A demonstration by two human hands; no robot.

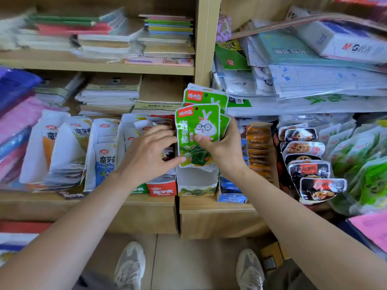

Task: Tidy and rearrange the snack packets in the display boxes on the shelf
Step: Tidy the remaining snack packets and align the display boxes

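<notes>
My right hand [225, 146] grips a fanned bunch of green seaweed snack packets [198, 124] with a white rabbit print, thumb across the front one. They stand upright above their white and green display box [195, 183] on the shelf. My left hand [149, 152] lies beside them with fingers stretched out, its fingertips touching the lower left edge of the front packet. Under that hand stands a red display box [161, 190] of white packets.
White konjac packet boxes [104, 151] line the shelf to the left. Orange packets [258, 151], a blue box [230, 197], dark packets [310, 164] and loose green bags [364, 164] crowd the right. Notebooks and stationery fill the upper shelves. My shoes are on the floor below.
</notes>
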